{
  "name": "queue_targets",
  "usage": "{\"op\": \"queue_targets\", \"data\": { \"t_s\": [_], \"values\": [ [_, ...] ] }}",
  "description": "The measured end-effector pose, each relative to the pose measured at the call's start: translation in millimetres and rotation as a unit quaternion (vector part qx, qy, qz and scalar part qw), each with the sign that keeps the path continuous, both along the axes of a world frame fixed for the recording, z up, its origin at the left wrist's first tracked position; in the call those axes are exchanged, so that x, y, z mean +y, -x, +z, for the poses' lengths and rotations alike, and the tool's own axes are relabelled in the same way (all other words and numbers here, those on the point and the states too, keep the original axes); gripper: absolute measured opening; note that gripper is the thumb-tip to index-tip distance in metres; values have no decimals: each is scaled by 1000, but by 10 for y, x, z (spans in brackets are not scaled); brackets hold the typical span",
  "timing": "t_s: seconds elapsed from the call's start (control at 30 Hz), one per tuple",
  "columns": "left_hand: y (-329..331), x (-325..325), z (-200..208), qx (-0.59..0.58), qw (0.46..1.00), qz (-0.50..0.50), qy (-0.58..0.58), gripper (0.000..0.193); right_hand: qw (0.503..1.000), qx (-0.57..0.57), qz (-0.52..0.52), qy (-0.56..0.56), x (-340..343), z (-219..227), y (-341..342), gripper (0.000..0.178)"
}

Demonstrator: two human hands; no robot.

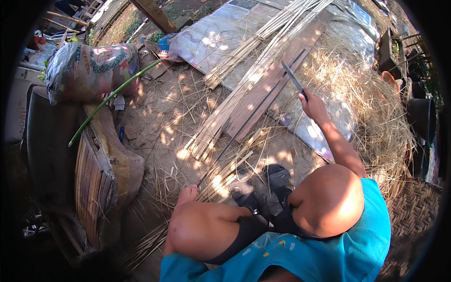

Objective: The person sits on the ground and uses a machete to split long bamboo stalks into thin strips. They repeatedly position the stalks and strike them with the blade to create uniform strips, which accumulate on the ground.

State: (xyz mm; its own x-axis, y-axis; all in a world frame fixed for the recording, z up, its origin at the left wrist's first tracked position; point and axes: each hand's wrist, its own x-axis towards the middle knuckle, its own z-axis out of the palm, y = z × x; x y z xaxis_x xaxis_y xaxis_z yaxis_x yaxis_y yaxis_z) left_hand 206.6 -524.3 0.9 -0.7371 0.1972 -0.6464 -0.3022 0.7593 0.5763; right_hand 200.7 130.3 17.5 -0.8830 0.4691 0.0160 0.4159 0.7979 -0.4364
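Note:
My right hand (314,107) is closed around the dark handle of a knife (292,76). Its blade points up and away, over the brown wooden plank (256,105). Down by my left knee, my left hand (188,193) grips the near end of a long, thin dark strip (249,118). That strip runs diagonally away from me across the plank, its far end near the blade; whether the two touch is unclear. Beside the plank lie long pale split bamboo strips (244,89). More pale strips (223,176) are on the ground between my left hand and my shoes.
Fine shavings (376,113) are heaped on the right, partly over a pale sheet (225,35). At left stand a stuffed sack (89,70), a green stalk (112,94) and a bundle of brown slats (91,188). A woven mat (413,216) lies at lower right.

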Motion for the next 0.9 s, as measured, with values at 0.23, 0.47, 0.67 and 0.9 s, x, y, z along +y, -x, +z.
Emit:
{"op": "queue_targets", "data": {
  "t_s": [0.23,0.47,0.67,0.9],
  "values": [
    [652,1693,-247,285,914,-275,84,31,921,-119,309,207,-2318,43,-629,50],
    [389,1237,-186,222,937,-247,110,28,999,-36,16,35,-209,-187,-102,43],
    [480,1205,-39,158,970,-182,-21,32,998,-17,2,57,-389,-98,77,37],
    [296,300,-79,53,990,-118,-61,51,995,-17,79,55,-925,-163,-27,39]
  ]
}}
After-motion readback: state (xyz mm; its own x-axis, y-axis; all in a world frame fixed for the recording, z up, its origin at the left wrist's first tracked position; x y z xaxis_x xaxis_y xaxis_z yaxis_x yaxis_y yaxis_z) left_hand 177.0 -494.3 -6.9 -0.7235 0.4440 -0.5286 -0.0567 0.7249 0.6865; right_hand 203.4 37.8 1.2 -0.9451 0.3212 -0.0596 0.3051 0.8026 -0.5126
